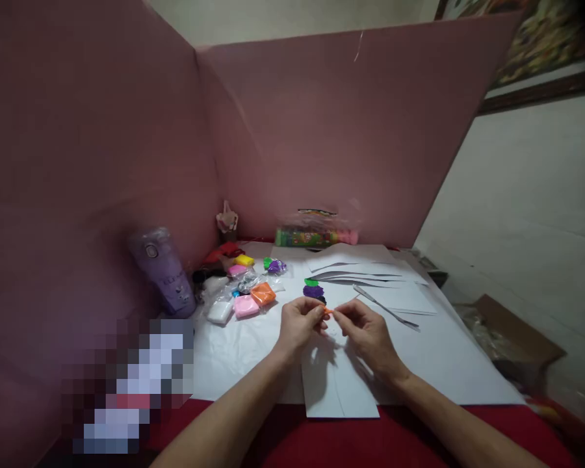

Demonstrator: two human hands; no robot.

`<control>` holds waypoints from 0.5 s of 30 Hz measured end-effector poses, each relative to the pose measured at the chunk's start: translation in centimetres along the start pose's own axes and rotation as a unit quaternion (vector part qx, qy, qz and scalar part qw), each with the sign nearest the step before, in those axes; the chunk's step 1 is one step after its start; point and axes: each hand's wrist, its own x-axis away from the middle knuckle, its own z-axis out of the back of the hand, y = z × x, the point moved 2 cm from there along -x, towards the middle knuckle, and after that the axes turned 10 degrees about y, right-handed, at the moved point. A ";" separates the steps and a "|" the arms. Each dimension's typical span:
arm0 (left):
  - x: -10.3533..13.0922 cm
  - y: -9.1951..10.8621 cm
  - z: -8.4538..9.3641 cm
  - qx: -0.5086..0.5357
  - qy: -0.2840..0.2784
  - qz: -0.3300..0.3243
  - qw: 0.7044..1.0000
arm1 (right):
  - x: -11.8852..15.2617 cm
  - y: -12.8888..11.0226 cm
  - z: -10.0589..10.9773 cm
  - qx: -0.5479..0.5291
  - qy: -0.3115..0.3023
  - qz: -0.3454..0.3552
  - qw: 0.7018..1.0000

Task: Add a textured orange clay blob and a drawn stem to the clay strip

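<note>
A small piece of orange clay [327, 311] is pinched between my two hands, over a white sheet of paper [338, 390]. My left hand [302, 322] grips it with thumb and fingers from the left. From the right, the fingertips of my right hand [363, 328] close on its other end. Just beyond my hands lie a flattened green piece [311, 282], a purple piece [313, 292] and a dark piece [321, 300], the last partly hidden by my left hand. A metal modelling tool [385, 307] lies slanted on the paper to the right.
Wrapped clay packs, among them an orange pack [263, 294] and a pink pack [246, 306], lie at the left. Beside them stands a purple tumbler [168, 273]. White paper sheets [355, 260] and a green tube-shaped package [316, 236] are at the back, before a pink partition [331, 136].
</note>
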 end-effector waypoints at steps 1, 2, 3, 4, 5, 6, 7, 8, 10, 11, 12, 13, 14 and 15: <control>0.0 0.1 0.1 0.004 0.019 -0.010 1.000 | -0.1 0.4 0.2 -0.009 0.027 -0.018 0.999; 0.0 0.2 0.2 0.001 0.031 -0.018 0.999 | -0.2 0.7 0.4 -0.021 0.042 -0.033 0.998; 0.0 0.3 0.2 -0.009 0.035 -0.024 0.999 | -0.3 0.9 0.5 -0.031 0.044 -0.043 0.998; 0.1 0.3 0.2 -0.022 0.029 -0.027 0.999 | -0.4 1.1 0.6 -0.041 0.039 -0.051 0.997; 0.2 0.3 0.1 -0.036 0.016 -0.025 0.999 | -0.4 1.2 0.6 -0.049 0.026 -0.056 0.997; 0.3 0.2 0.0 -0.047 0.001 -0.020 0.999 | -0.4 1.2 0.5 -0.056 0.010 -0.060 0.997; 0.4 0.1 -0.2 -0.056 -0.016 -0.013 0.998 | -0.3 1.1 0.4 -0.060 -0.006 -0.061 0.996; 0.6 0.0 -0.4 -0.065 -0.033 -0.006 0.997 | -0.2 0.9 0.3 -0.061 -0.021 -0.061 0.996; 0.9 -0.2 -0.8 -0.083 -0.055 -0.001 0.995 | 0.1 0.5 0.1 -0.058 -0.045 -0.054 0.996; 1.0 -0.1 -0.9 -0.088 -0.057 -0.005 0.994 | 0.3 0.3 0.1 -0.055 -0.056 -0.050 0.996; 1.0 -0.1 -1.0 -0.091 -0.054 -0.010 0.994 | 0.5 0.2 0.1 -0.055 -0.065 -0.046 0.995; 1.1 0.0 -1.0 -0.091 -0.050 -0.016 0.994 | 0.6 0.0 0.1 -0.056 -0.074 -0.043 0.995; 1.1 0.0 -0.9 -0.089 -0.046 -0.019 0.995 | 0.6 0.0 0.2 -0.058 -0.080 -0.042 0.994; 1.0 0.0 -0.9 -0.089 -0.047 -0.019 0.995 | 0.7 -0.1 0.2 -0.059 -0.080 -0.043 0.994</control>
